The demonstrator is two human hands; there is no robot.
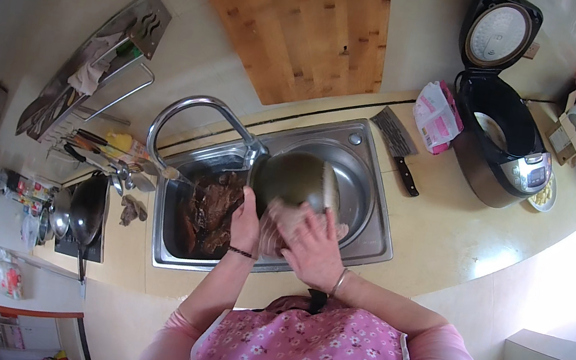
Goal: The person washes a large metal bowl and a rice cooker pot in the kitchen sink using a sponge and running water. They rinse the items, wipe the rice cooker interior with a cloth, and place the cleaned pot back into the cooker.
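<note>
A dark rounded pot (291, 178) is held tilted over the twin-bowl stainless steel sink (389, 244), its outer surface facing up. My left hand (247, 222) grips the pot's left edge. Against the pot's lower side, my right hand (315, 245) presses a pale striped cloth (272, 235); both the fingers and the cloth are partly blurred. Brown pieces of food, perhaps meat (211, 207), lie in the left bowl under the curved chrome faucet (206, 102). The pot and my hands hide part of the right bowl (359, 187).
A cleaver (398, 147) lies right of the sink, near a pink-and-white packet (438, 117) and an open rice cooker (497, 142). Behind leans a wooden cutting board (304, 21). Hanging utensils (122, 168) and a wok (87, 208) are at left; a plate of food (544, 193) sits beyond the cooker.
</note>
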